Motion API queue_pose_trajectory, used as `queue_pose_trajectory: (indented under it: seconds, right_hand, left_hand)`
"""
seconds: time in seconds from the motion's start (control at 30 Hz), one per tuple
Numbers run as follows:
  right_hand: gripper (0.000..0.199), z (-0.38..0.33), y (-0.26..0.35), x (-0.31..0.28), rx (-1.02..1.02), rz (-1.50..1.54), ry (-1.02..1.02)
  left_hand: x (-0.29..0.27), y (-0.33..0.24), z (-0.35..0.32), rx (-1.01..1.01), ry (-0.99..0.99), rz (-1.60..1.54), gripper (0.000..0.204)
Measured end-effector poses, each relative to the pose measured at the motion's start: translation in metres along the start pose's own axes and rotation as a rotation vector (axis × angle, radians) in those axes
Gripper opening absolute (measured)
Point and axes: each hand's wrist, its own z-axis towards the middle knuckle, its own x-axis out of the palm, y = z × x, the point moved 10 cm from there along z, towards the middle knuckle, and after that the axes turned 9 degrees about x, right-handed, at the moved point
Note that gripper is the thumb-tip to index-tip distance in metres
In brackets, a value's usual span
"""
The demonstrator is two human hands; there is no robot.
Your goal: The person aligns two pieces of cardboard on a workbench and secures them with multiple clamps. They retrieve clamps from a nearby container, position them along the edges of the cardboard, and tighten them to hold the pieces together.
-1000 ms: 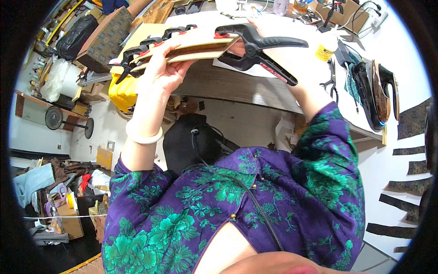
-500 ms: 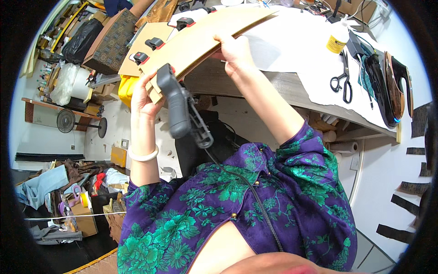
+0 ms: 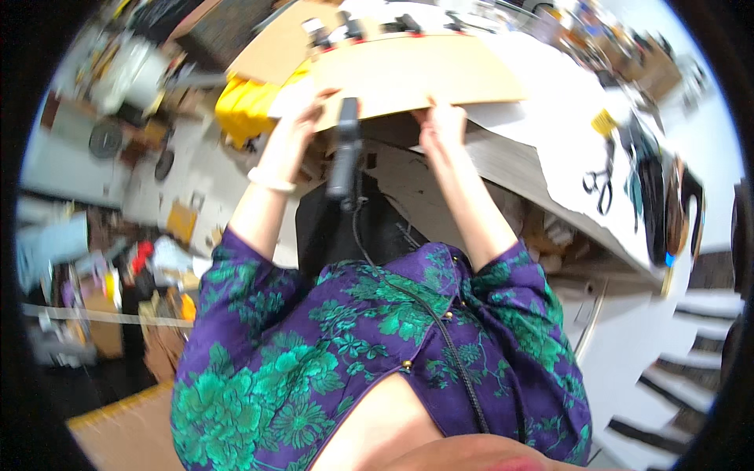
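A flat tan board (image 3: pixel 424 74) is tilted at the table's edge, with my hands at its near side. My left hand (image 3: pixel 301 125) grips the board's near left corner, its fingers blurred by motion. My right hand (image 3: pixel 444 124) holds the near edge further right, thumb on top and fingers underneath, partly hidden. A black spring clamp (image 3: pixel 344 161) bites the near edge beside my left hand, its handles hanging toward me. Several more black clamps with red pads, among them one black clamp (image 3: pixel 404 25), sit along the board's far edge.
White paper (image 3: pixel 561 141) covers the table, with black scissors (image 3: pixel 603 179) and a yellow-labelled bottle (image 3: pixel 609 118) at the right. Yellow cloth (image 3: pixel 250 108) hangs at the table's left edge. A black seat (image 3: pixel 338 224) stands below my arms; a pile of fabrics (image 3: pixel 102 267) lies at left.
The board has swung from a steep slant to nearly level across my front, its right end coming nearer. Both hands moved with it, my left rightward. The whole view has shifted and blurred.
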Motion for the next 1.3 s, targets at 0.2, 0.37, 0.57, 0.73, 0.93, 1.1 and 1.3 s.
queue_pose_trajectory:
  seconds: [0.2,0.37,0.57,0.73,0.93,1.1,1.3]
  right_hand:
    - [0.05,-0.005,-0.036,-0.028,0.495,-0.207,0.291]
    - [0.051,-0.079,0.015,-0.048,0.513,-0.835,0.376]
    - [0.028,-0.187,0.043,0.063,0.219,-1.114,0.441]
    - [0.025,-0.248,-0.001,0.242,0.061,-1.297,0.802]
    - [0.024,-0.283,-0.254,0.375,0.21,-1.102,0.998]
    - [0.015,-0.149,-0.558,0.331,0.543,-1.167,0.714]
    - [0.024,0.126,-0.763,0.339,0.012,-1.859,0.497]
  left_hand:
    - [-0.042,0.064,0.057,0.052,0.018,-0.062,0.028]
    - [-0.015,0.052,0.029,0.254,-0.077,0.167,0.033]
    - [0.027,-0.008,-0.023,0.388,-0.206,1.002,0.076]
    - [0.023,-0.046,-0.045,0.469,-0.275,1.064,0.088]
    - [-0.107,-0.059,-0.098,0.872,-0.638,0.293,0.006]
    - [-0.331,0.056,-0.052,0.837,-0.997,0.024,0.012]
    - [-0.45,0.15,-0.078,-0.135,-1.218,-0.55,0.015]
